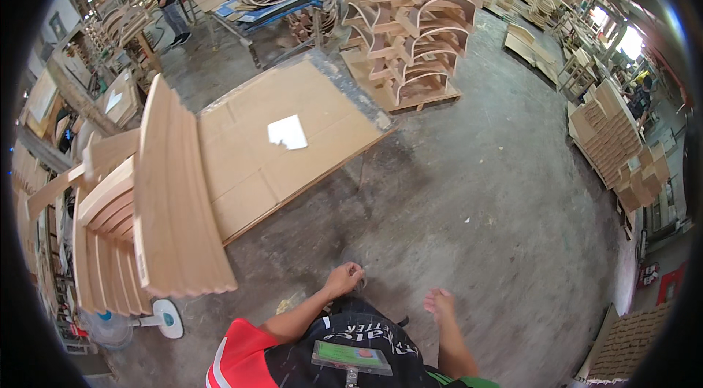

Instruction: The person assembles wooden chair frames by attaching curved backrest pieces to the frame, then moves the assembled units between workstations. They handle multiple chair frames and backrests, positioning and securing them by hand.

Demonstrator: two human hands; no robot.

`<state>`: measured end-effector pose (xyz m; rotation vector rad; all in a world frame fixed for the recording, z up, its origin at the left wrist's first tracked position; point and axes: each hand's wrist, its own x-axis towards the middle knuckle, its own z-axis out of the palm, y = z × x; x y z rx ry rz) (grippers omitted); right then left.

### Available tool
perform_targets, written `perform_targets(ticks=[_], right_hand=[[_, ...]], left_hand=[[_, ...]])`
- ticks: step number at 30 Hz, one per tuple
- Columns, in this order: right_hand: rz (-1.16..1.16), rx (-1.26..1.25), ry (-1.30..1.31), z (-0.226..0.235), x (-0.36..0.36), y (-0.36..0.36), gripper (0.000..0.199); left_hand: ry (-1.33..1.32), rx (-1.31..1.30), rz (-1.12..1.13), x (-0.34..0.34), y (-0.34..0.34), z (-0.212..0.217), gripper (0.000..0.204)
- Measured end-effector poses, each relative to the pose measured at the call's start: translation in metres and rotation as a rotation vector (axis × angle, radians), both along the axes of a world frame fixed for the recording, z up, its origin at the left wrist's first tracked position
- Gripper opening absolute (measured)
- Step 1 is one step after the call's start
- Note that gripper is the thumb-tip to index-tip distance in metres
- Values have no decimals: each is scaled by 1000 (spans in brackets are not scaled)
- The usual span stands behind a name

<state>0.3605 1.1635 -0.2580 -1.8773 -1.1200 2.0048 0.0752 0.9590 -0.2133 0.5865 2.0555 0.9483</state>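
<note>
In front of my body, my left hand (343,279) hangs over the floor with its fingers curled in, and I see nothing in it. To its right, my right hand (439,302) is held low, its fingers loosely bent and slightly apart, with no object visible in them. Neither hand touches anything I can see. Nearest on the left is a table topped with brown cardboard (249,175), bearing a torn white sheet (288,132). Curved wooden slats (176,197) stand stacked at its left end. A badge (351,357) hangs on my chest.
Tall stacked curved wooden frames (417,29) rest on a pallet (373,84) beyond the table. A white-based fan (168,320) stands lower left. Wood stacks (604,131) line the right side of the concrete floor (476,190). A person (165,3) stands far left; others appear farther off.
</note>
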Motion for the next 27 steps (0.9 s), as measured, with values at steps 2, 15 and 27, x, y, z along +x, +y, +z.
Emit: perform_targets(ticks=[2,15,27], right_hand=[[9,-7,4,-7,-19,45,37],[61,12,-78,9,-154,359,22],[421,-21,-57,-16,-377,689,17]], left_hand=[[-71,8,-15,-11,48,-4,37],[88,252,216,-231,402,51,33],[157,226,961,-370,529,33,31]])
